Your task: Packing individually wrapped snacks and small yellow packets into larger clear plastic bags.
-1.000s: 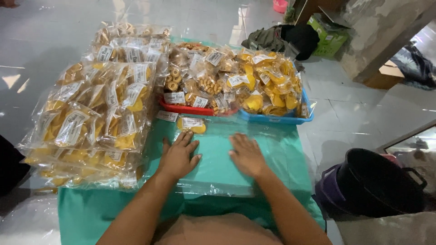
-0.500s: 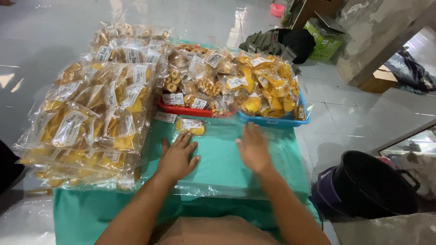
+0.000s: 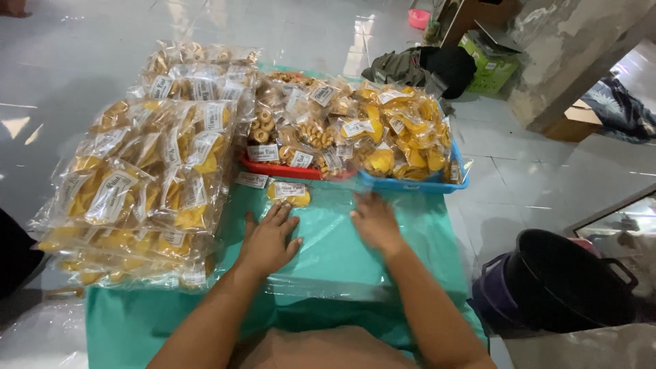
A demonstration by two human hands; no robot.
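Note:
My left hand (image 3: 268, 240) lies flat, fingers spread, on a clear plastic sheet (image 3: 328, 260) that covers the green tablecloth (image 3: 123, 321). My right hand (image 3: 374, 222) rests palm down on the same sheet, a little further forward, near the blue tray (image 3: 413, 183). Just ahead of my left fingers lies one small packet of yellow chips (image 3: 288, 193) with a white label. Neither hand holds anything.
A big stack of bagged yellow chips (image 3: 140, 184) fills the left side. A red tray (image 3: 280, 166) and the blue tray hold more snack packets. Black and purple tubs (image 3: 560, 287) stand on the floor at right. A green crate (image 3: 493, 58) and dark cloth (image 3: 424, 65) lie beyond.
My right hand slid forward over the plastic sheet toward the blue tray, then settled slightly back. My left hand has stayed in place.

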